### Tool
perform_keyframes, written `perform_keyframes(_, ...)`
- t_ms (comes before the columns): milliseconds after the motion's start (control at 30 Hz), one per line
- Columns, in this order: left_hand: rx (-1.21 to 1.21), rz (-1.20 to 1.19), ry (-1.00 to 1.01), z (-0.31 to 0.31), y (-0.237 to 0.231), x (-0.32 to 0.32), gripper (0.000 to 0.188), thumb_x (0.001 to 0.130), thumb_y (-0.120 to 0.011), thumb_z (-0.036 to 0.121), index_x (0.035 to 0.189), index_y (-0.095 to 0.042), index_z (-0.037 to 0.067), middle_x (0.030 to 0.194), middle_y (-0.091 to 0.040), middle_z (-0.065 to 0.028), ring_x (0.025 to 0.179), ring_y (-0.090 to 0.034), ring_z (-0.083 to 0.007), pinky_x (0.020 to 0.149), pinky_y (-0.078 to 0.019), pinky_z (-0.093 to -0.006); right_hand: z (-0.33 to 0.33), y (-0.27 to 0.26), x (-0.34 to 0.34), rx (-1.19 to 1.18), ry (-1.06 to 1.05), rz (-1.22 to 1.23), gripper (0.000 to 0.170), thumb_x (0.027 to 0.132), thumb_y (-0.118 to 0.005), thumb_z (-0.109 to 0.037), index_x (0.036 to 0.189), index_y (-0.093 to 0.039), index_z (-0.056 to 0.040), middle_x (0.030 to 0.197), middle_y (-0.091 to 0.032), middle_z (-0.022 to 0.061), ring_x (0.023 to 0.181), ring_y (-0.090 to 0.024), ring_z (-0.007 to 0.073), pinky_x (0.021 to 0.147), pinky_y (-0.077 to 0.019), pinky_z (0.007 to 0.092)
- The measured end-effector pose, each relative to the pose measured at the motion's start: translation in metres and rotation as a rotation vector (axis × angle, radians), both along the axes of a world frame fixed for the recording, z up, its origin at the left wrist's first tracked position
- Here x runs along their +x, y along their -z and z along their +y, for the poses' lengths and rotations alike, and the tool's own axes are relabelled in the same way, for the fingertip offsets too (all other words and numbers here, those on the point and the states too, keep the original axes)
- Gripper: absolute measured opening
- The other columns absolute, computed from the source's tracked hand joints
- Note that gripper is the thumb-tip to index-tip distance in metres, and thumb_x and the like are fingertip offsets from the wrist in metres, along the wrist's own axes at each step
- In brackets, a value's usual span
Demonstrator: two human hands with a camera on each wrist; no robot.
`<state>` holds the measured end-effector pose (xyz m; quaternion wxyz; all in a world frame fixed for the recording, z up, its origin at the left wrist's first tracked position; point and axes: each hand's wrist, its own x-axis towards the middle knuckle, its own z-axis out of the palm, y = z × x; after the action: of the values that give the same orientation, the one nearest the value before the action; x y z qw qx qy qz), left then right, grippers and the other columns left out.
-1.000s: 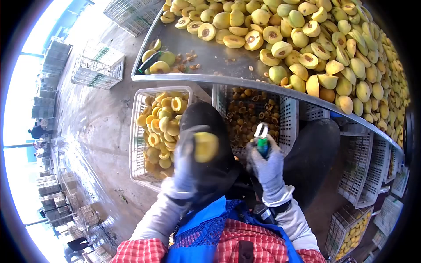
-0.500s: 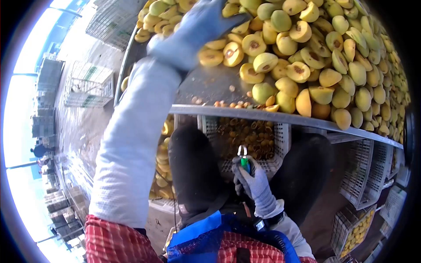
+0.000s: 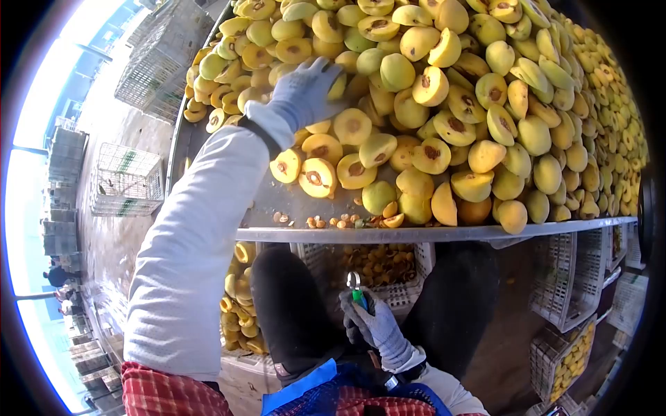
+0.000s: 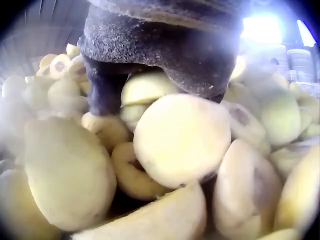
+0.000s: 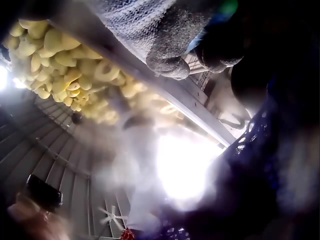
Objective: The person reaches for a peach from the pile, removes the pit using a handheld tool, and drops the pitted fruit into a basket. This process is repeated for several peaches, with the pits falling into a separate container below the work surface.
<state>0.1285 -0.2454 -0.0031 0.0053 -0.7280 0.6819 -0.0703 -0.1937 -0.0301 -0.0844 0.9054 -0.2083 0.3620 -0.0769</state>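
Note:
My gloved left hand (image 3: 305, 93) is in the heap of halved yellow peaches (image 3: 451, 132) on the metal table (image 3: 270, 201). Its fingers and thumb curl around a greenish-yellow peach half (image 4: 150, 86), which the left wrist view shows beneath the dark glove. A rounder cut half (image 4: 182, 140) lies just in front. Low between the knees, my gloved right hand (image 3: 374, 322) grips a pitting tool (image 3: 359, 298) with a green handle, its metal loop pointing away from me. In the right wrist view the glove covers most of the tool.
A metal rim (image 3: 430, 234) borders the table's near edge, with pit scraps (image 3: 333, 222) beside it. Below stand a crate of dark pits and scraps (image 3: 378, 263) and, left of the knee, a heap of peach halves (image 3: 239, 305). Stacked crates (image 3: 555, 277) stand right.
The left hand held a peach half near the left-hand crate, then reached up to the table empty and now grips among the fruit. The right hand keeps its tool; the head view has tilted up.

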Motion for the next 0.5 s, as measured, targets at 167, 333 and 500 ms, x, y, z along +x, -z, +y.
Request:
perform_keyframes(167, 0.163, 0.266, -0.198, 0.081, 0.01, -0.007, 0.064, 0.075, -0.067, 0.045, 0.126, -0.045, 0.013, 0.111, -0.06, -0.0209, 0.1, -0.06, -0.0381, 0.084, -0.0487, -0.0452, 0.005, -0.003, -0.005, -0.001, 0.115, -0.079, 0.021, 0.095, -0.056, -0.021, 0.11, -0.052, -0.0071, 0.076, -0.059, 0.0053, 0.054, -0.058, 0.0134, 0.044, -0.0477, 0.0267)
perform_keyframes(333, -0.292, 1.154, -0.06, 0.185, -0.017, -0.086, 0.037, 0.089, -0.059, 0.019, 0.12, -0.05, 0.002, 0.098, -0.062, -0.0119, 0.089, -0.062, -0.0192, 0.079, -0.0483, -0.0288, -0.008, -0.038, -0.012, -0.127, 0.194, -0.105, 0.025, 0.094, -0.057, -0.024, 0.108, -0.053, -0.0034, 0.072, -0.059, 0.0081, 0.053, -0.057, 0.0161, 0.044, -0.0458, 0.0278)
perform_keyframes(500, -0.342, 1.852, -0.327, 0.26, -0.019, -0.182, 0.04, 0.097, -0.051, 0.028, 0.122, -0.052, -0.003, 0.107, -0.061, -0.0091, 0.099, -0.057, -0.0143, 0.085, -0.0454, -0.0249, 0.017, -0.048, -0.007, -1.255, 0.127, 0.121, 0.017, 0.086, -0.061, -0.007, 0.1, -0.055, 0.001, 0.082, -0.057, 0.0189, 0.069, -0.059, 0.0314, 0.054, -0.0466, 0.038)
